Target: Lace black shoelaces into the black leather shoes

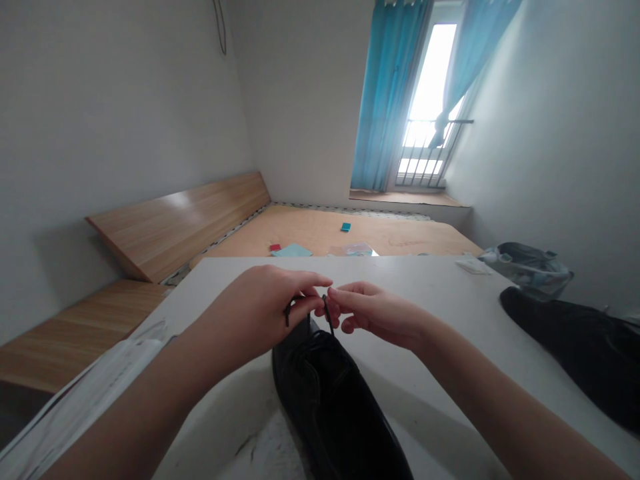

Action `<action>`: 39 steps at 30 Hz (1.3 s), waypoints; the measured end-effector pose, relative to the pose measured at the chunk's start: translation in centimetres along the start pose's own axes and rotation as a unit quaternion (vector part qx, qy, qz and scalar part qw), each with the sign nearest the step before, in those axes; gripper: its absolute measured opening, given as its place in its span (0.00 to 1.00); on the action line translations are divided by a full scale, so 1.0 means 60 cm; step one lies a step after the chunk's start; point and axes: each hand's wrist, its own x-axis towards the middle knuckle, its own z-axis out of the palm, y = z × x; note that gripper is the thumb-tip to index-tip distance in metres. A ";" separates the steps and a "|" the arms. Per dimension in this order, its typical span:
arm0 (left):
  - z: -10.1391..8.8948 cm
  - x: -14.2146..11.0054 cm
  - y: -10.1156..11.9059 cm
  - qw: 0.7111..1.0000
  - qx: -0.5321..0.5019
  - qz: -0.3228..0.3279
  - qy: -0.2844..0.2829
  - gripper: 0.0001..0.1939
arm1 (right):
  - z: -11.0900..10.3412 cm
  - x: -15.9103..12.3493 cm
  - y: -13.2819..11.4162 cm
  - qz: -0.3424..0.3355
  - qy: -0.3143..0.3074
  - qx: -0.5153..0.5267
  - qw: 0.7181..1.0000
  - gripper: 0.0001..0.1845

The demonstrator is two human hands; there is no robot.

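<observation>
White table (425, 277) | black shoe (340, 407) | left hand (270, 297), right hand (377, 311) pinching lace (329, 318)

The head view looks forward and down from the near side of the table (440, 283), close above it, facing the bed (300, 227) beyond it

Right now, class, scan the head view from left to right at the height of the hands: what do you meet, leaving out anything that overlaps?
Low wooden panel → left hand → right hand → black shoe at the right edge.
</observation>
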 end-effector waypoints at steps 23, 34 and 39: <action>-0.012 -0.046 0.019 0.962 0.059 -0.132 -0.231 0.14 | -0.038 -0.006 -0.013 -0.008 0.003 -0.080 0.997 0.15; -0.002 -0.066 -0.009 0.947 0.020 -0.191 -0.257 0.12 | -0.040 -0.033 -0.016 0.119 -0.096 -0.384 0.910 0.14; 0.013 -0.086 -0.018 0.951 0.052 -0.171 -0.253 0.14 | -0.042 -0.069 -0.024 0.152 -0.137 -0.410 0.889 0.13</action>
